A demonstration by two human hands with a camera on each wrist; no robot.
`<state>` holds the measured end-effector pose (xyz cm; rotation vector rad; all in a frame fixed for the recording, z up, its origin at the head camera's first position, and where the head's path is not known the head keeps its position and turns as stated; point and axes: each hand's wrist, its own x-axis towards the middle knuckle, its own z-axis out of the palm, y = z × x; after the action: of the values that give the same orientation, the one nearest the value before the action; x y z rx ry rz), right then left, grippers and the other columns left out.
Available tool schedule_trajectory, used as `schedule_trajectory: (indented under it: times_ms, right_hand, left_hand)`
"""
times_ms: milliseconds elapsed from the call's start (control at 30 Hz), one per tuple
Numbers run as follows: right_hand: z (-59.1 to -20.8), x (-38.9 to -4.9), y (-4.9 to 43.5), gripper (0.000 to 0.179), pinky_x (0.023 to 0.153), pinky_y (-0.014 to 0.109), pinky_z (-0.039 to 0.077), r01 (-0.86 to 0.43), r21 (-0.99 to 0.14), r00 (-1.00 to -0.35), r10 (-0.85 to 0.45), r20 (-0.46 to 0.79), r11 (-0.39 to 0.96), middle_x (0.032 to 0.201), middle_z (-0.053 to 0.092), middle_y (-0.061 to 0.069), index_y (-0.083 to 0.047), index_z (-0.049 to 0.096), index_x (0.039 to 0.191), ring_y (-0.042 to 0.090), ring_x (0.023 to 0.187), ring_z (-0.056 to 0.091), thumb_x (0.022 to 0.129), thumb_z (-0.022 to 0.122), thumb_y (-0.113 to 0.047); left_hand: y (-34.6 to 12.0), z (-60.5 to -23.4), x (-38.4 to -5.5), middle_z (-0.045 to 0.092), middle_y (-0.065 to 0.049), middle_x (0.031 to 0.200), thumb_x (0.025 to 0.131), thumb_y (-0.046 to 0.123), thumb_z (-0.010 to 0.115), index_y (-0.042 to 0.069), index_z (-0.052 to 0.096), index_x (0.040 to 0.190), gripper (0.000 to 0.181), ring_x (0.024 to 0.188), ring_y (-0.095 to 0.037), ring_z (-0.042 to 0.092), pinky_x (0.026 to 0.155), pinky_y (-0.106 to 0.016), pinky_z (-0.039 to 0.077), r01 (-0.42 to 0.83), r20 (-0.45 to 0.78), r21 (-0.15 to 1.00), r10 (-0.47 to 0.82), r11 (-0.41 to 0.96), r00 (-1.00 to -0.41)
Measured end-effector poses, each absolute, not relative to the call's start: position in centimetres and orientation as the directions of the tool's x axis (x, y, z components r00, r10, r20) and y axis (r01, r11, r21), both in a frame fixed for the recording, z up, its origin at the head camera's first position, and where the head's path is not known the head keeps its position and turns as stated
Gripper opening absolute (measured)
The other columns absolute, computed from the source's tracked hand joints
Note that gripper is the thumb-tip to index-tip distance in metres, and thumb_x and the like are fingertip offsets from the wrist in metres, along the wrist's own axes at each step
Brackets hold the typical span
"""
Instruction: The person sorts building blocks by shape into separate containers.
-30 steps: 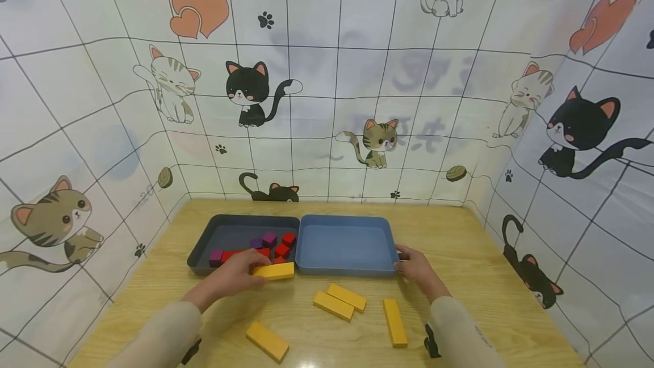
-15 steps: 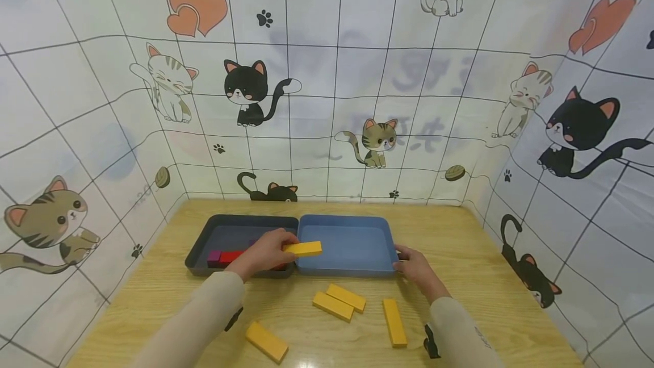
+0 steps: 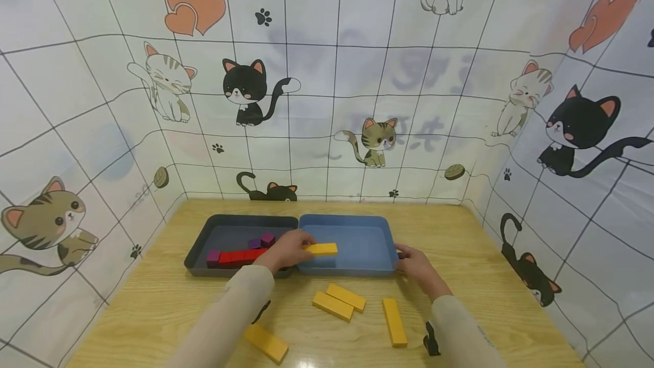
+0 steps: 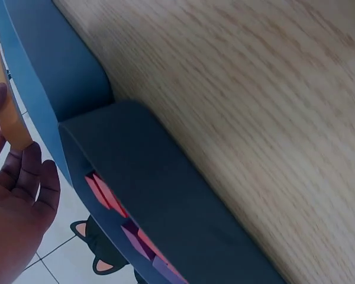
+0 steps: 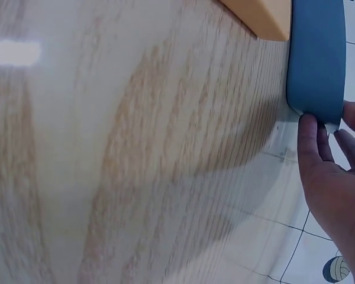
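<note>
My left hand [image 3: 290, 250] pinches a yellow rectangular block [image 3: 323, 250] by its left end, above the left part of the blue tray [image 3: 357, 272]. The left wrist view shows thumb and fingertips on this block [image 4: 10, 112]. At the blue tray's right end, my right hand [image 3: 420, 270] grips the tray's corner; in the right wrist view fingers touch the outer wall [image 5: 319, 59] and the thumb lies by the rim. Beside the blue tray stands a dark grey tray [image 3: 204, 237] holding red blocks [image 3: 240, 257] and purple blocks [image 3: 268, 239], partly hidden by my left hand.
Two yellow blocks [image 3: 333, 305] lie together in front of the blue tray. Another yellow block [image 3: 394, 322] lies to their right, and one more yellow block [image 3: 268, 344] sits near my left sleeve. A cat-printed cloth [image 3: 317, 72] surrounds the wooden table [image 3: 434, 226].
My left hand has carried the yellow block from the dark tray's front edge rightward to over the blue tray. My right hand has stayed at the blue tray's end.
</note>
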<state>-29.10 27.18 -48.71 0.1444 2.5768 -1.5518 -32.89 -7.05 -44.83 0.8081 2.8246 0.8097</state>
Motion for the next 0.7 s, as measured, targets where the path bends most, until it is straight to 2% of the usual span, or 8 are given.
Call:
schedule_trajectory:
  times_ms: [100,300,700]
  right_hand:
    - [-48.8,-29.1,27.3,0.061,0.095,0.048,0.046,0.163,-0.887,-0.985,0.017,-0.173,0.433,0.126,0.057,0.028,0.004,0.042,0.147,0.035,0.11,0.057,0.087,0.055,0.005]
    - [-48.8,-29.1,27.1,0.061,0.092,0.044,0.048,0.165,-0.907,-0.985,0.017,-0.173,0.388,0.129,0.053,0.031,0.007,0.041,0.147,0.036,0.11,0.057,0.086,0.049,0.011]
    - [-48.8,-28.8,27.0,0.058,0.1,0.052,0.043,0.16,-0.901,-0.985,0.012,-0.169,0.403,0.136,0.047,0.035,0.007,0.035,0.149,0.042,0.118,0.052,0.092,0.046,0.011]
  left_hand:
    - [-6.5,-45.2,-33.0,0.066,-0.007,0.109,0.086,0.014,0.073,0.006,0.072,0.116,0.031,0.099,-0.024,0.059,0.089,-0.043,0.05,0.45,0.043,0.526,0.506,0.722,-0.861]
    - [-5.6,-45.6,-33.1,0.067,-0.009,0.112,0.087,0.014,0.073,0.005,0.072,0.115,0.029,0.103,-0.028,0.06,0.091,-0.045,0.049,0.451,0.029,0.534,0.519,0.715,-0.855]
    - [-3.8,-46.2,-33.0,0.067,-0.01,0.114,0.087,0.012,0.073,0.005,0.072,0.115,0.029,0.103,-0.028,0.06,0.091,-0.044,0.05,0.455,0.005,0.53,0.534,0.715,-0.845]
